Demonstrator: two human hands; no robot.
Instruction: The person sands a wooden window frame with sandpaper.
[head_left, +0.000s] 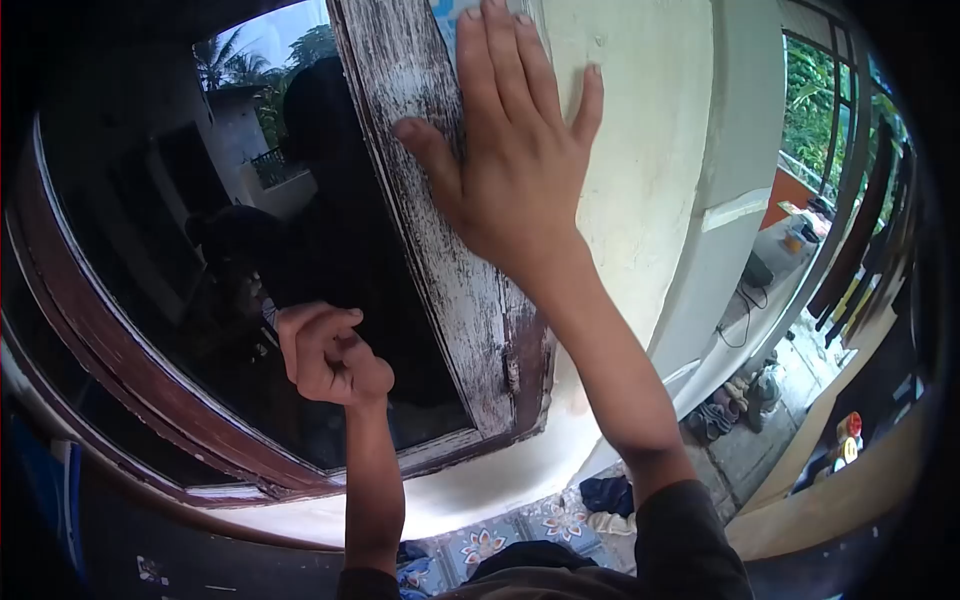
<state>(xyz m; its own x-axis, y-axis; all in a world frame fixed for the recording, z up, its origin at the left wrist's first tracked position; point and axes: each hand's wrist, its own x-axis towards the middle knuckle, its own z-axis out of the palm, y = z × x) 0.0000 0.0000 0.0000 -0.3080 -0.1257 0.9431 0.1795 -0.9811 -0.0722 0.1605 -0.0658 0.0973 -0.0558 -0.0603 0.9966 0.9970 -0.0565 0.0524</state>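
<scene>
My right hand (520, 170) is spread against the edge of the window frame and the wall, its thumb over the worn wood and its fingers pointing up. The wooden window frame (405, 85) has whitish, scraped-looking paint over dark brown. My left hand (330, 355) is in front of the dark window glass (390, 270), lower and to the left, with its fingers curled in. Whatever those fingers may hold, I cannot tell. The glass reflects a dark figure, trees and a building.
A pale yellow wall (640, 150) adjoins the frame on the right. Several shoes (725, 405) lie on the floor beyond it. A ledge (765, 255) at right holds a dark object with a cable. Below are patterned floor tiles (485, 545) and dark cloth (607, 495).
</scene>
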